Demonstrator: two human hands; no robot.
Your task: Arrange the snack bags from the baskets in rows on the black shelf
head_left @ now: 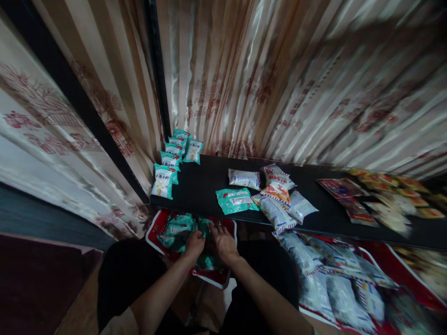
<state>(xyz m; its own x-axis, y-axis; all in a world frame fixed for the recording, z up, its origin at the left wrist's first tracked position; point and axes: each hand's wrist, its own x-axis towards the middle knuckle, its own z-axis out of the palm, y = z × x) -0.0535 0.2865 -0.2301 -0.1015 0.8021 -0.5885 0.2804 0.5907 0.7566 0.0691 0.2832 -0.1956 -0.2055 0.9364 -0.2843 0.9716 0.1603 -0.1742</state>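
Both hands are down in a red basket with a white rim [233, 228] between my knees, among teal snack bags [179, 223]. My left hand [194, 243] has its fingers curled closed on the edge of a teal bag [205, 225]. Beside it, my right hand [224, 243] lies with fingers stretched and apart over the bags, touching them. The dim light partly hides the fingertips. On the black shelf [206, 186] ahead, several teal and white snack bags [162, 180] stand in a row at the left end. One teal bag [237, 200] lies flat nearer the middle.
Silver-backed bags [244, 178] and an orange-white bag [275, 185] lie mid-shelf. Farther right are red packets [349, 195] and yellow packets [394, 181]. More silver bags [345, 298] fill a basket at lower right. A patterned curtain [223, 83] hangs behind, with a black post [159, 70].
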